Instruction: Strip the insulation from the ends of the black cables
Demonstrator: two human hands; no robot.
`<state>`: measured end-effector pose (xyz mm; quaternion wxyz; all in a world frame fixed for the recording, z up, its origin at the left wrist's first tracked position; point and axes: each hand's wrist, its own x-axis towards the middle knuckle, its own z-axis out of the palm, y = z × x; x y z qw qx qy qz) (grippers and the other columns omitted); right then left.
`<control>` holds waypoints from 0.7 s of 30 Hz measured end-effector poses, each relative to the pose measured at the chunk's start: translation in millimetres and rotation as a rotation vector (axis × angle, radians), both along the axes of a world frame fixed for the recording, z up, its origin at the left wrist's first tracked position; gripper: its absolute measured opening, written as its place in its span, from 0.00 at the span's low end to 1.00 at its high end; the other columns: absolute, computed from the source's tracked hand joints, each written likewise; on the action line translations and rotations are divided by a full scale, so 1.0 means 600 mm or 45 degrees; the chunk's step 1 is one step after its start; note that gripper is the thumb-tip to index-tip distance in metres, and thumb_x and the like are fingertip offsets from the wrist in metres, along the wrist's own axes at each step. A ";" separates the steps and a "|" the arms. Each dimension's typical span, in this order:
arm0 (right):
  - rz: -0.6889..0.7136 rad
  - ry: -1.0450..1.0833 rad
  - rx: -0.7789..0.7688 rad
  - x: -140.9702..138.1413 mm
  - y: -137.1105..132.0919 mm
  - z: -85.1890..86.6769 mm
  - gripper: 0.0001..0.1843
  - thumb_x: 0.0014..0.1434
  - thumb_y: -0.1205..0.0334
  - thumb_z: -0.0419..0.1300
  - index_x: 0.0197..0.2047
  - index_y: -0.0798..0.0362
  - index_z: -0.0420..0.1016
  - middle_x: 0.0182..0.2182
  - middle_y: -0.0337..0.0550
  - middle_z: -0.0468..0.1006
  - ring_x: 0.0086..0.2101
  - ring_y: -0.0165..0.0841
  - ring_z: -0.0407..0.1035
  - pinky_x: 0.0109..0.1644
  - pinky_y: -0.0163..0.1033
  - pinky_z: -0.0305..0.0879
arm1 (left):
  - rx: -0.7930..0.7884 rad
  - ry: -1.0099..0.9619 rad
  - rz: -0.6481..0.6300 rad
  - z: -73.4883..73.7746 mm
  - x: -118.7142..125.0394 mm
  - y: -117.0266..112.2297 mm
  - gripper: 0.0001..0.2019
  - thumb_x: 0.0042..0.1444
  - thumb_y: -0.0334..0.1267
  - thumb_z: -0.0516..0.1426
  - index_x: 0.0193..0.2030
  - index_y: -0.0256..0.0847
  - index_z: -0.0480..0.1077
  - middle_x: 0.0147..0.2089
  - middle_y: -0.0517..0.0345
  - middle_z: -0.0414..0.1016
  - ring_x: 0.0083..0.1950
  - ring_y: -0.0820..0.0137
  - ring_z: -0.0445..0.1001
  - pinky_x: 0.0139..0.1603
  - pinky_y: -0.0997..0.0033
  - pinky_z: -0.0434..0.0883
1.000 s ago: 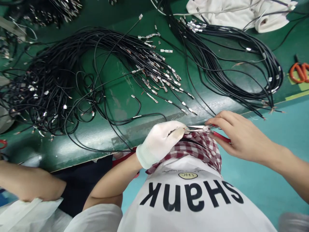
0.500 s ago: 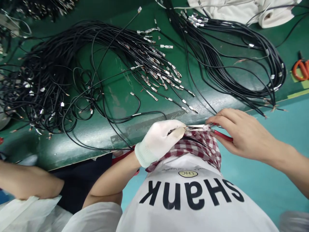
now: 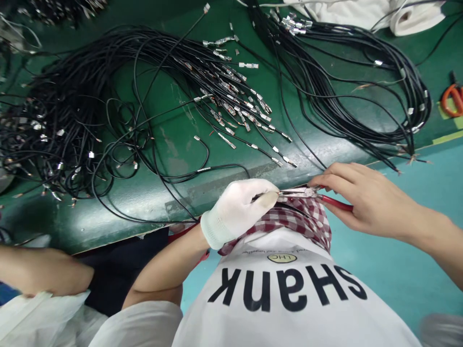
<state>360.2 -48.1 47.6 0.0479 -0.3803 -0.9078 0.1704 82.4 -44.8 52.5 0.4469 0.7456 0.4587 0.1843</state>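
My left hand (image 3: 246, 205), in a white glove, is closed in a pinch on a black cable whose end is at the fingertips. Red-handled pliers (image 3: 336, 202) are gripped in my bare right hand (image 3: 365, 200), the handles slightly apart. The long narrow jaws of the pliers reach left to the gloved fingertips and touch or nearly touch the cable end there. What lies between the jaw tips is too small to make out. Both hands are over my lap at the near edge of the green table (image 3: 170, 159).
A large bundle of black cables (image 3: 119, 53) with metal terminals spreads over the left of the table. Another coiled cable bundle (image 3: 325, 96) lies to the right. Orange-handled scissors (image 3: 450, 101) are at the far right, white cloth (image 3: 347, 12) at the back. Another person's arm (image 3: 43, 270) is at lower left.
The pliers' jaws look a little closer together, and my right hand has shifted very slightly right. The table scene has moved slightly in view; my left hand keeps its hold.
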 end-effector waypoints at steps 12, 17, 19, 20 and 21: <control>0.004 0.074 -0.239 0.000 0.001 0.008 0.17 0.67 0.56 0.55 0.56 0.51 0.69 0.43 0.46 0.74 0.37 0.36 0.69 0.41 0.43 0.64 | 0.022 -0.003 -0.003 -0.007 0.000 -0.001 0.08 0.62 0.31 0.56 0.35 0.38 0.77 0.38 0.62 0.81 0.38 0.75 0.77 0.44 0.79 0.71; -0.007 0.058 -0.253 -0.001 -0.003 0.009 0.19 0.66 0.53 0.56 0.57 0.50 0.68 0.46 0.47 0.74 0.39 0.38 0.70 0.44 0.44 0.66 | 0.022 0.004 0.026 -0.008 0.001 -0.001 0.08 0.61 0.31 0.56 0.35 0.38 0.77 0.37 0.61 0.81 0.37 0.75 0.77 0.43 0.79 0.72; -0.008 0.042 -0.249 -0.001 -0.004 0.008 0.19 0.66 0.53 0.56 0.57 0.50 0.68 0.46 0.47 0.74 0.40 0.38 0.71 0.44 0.45 0.66 | 0.014 0.022 0.037 -0.007 0.002 -0.002 0.09 0.61 0.32 0.55 0.35 0.39 0.77 0.37 0.61 0.81 0.37 0.74 0.77 0.44 0.78 0.72; -0.007 0.036 -0.238 -0.001 -0.004 0.007 0.19 0.66 0.53 0.57 0.57 0.51 0.68 0.46 0.47 0.74 0.40 0.38 0.71 0.44 0.45 0.66 | 0.012 0.032 0.041 -0.007 0.003 -0.002 0.09 0.61 0.32 0.55 0.35 0.39 0.77 0.37 0.61 0.81 0.37 0.74 0.77 0.44 0.77 0.72; -0.006 0.030 -0.220 -0.001 -0.004 0.006 0.19 0.66 0.54 0.57 0.57 0.51 0.68 0.46 0.47 0.75 0.39 0.39 0.71 0.44 0.45 0.66 | 0.009 0.041 0.045 -0.007 0.003 -0.002 0.09 0.61 0.32 0.55 0.35 0.39 0.77 0.37 0.61 0.81 0.37 0.74 0.77 0.44 0.77 0.72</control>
